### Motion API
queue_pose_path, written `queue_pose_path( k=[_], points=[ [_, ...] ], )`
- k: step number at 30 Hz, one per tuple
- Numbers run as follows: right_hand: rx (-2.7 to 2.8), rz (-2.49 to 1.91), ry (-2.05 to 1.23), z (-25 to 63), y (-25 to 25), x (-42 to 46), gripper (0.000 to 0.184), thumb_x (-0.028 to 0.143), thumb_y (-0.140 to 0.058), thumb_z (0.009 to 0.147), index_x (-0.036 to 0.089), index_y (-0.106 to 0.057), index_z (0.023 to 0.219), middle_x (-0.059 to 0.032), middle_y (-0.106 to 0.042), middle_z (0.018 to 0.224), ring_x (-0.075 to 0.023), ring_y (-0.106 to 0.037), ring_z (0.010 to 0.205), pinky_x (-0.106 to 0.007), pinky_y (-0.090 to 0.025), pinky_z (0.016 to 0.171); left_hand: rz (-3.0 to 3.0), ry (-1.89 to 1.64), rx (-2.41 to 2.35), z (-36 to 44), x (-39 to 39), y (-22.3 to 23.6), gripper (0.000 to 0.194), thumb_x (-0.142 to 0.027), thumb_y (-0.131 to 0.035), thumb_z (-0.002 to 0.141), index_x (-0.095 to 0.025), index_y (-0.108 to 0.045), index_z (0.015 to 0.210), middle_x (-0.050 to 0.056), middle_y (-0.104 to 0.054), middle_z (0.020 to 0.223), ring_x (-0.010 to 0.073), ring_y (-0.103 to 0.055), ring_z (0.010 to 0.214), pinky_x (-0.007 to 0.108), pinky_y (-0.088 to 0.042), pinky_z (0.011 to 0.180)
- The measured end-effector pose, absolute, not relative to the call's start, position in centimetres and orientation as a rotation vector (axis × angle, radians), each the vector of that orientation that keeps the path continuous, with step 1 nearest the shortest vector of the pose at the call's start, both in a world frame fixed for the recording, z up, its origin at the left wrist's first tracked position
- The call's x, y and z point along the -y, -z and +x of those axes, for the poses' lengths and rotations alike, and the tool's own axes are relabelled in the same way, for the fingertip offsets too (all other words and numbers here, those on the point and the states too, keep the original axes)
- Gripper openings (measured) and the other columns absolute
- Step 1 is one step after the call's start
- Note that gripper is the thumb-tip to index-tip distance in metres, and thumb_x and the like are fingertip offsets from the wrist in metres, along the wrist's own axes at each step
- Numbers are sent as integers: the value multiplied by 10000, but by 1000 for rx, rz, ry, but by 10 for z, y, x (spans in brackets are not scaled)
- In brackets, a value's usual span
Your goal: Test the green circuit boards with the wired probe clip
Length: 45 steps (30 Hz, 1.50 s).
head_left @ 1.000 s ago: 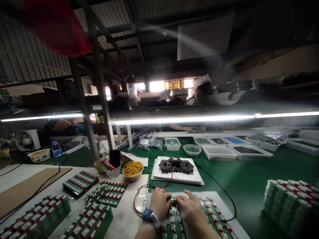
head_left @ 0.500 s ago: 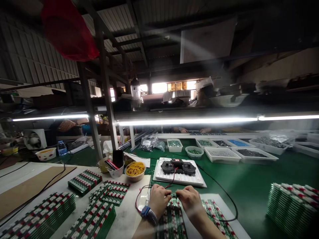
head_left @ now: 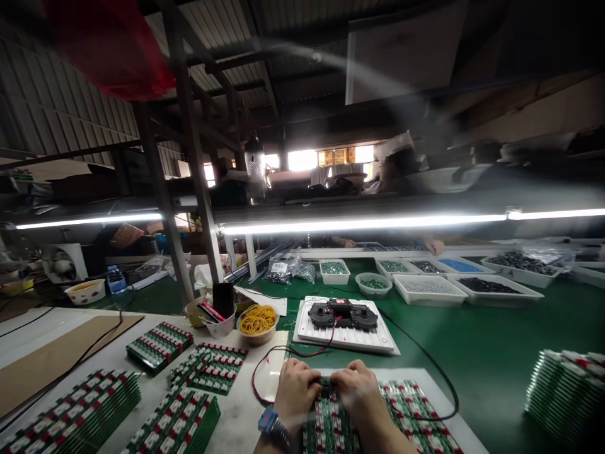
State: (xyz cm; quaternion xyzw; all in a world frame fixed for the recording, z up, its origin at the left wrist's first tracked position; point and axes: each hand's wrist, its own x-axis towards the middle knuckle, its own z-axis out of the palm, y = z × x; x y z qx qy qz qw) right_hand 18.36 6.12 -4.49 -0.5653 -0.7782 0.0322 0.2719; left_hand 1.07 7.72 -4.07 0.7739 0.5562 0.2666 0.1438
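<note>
Both hands closed on a small dark part [head_left: 325, 382], exact type can't tell from here. My left hand [head_left: 293, 391] grips it from the left, my right hand [head_left: 357, 388] from the right, fingers curled down over it. Wristwatch [head_left: 270, 421] on my left wrist.

The part sits on top of a stack of green circuit boards [head_left: 328, 424], directly under my hands. Second board stack [head_left: 418, 403] just right of it, both on a white sheet [head_left: 406, 376].

Thin red-and-black wire [head_left: 283, 352] loops past my left hand and up to a black twin-disc unit [head_left: 343, 314] on a white plate [head_left: 343, 340]. Black cable [head_left: 437, 372] curves along my right side over the green bench [head_left: 472, 328].

Left: more board stacks [head_left: 208, 369] on a white tabletop [head_left: 241, 403], a bowl of yellow rubber bands [head_left: 258, 323], a black cup [head_left: 223, 299].

Right: tall board stack [head_left: 564, 397] on the green bench.

Far side: white trays of small parts [head_left: 430, 290], a co-worker's hand [head_left: 433, 246] beyond them.
</note>
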Motion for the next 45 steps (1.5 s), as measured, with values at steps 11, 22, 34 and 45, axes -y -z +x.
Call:
queue_pose_path(
  k=[11,22,34,45],
  points=[
    [2160,-1555,-21,179,39,-59,265,80,-530,865,234,-688,718,10,-689,749,-222,-530,913,-348,-323,798,2202,-679,-1601,10,-82,46,246,-240,-569,811,-265,-745,981,37,-690,943,239,-537,982,350,-387,919],
    [2158,-1544,24,178,48,-59,229,100,-546,878,263,-696,821,13,-678,780,-215,-521,921,-352,-334,837,2183,-708,-1627,11,-80,46,261,-229,-554,808,-266,-741,986,34,-679,952,237,-536,987,342,-387,919],
    [2124,-1680,-316,180,25,-65,294,152,-497,879,319,-736,914,-5,-711,875,-231,-525,986,-340,-343,806,2184,-693,-1643,11,-79,46,239,-228,-578,807,-236,-736,986,57,-652,939,239,-534,986,342,-386,906],
    [2251,-1860,-846,180,-4,-113,151,305,-711,792,163,-681,830,3,-686,841,-174,-634,825,-352,-487,787,2172,-684,-1657,11,-81,47,229,-261,-584,808,-251,-736,979,47,-648,944,231,-533,990,327,-394,898]
  ],
)
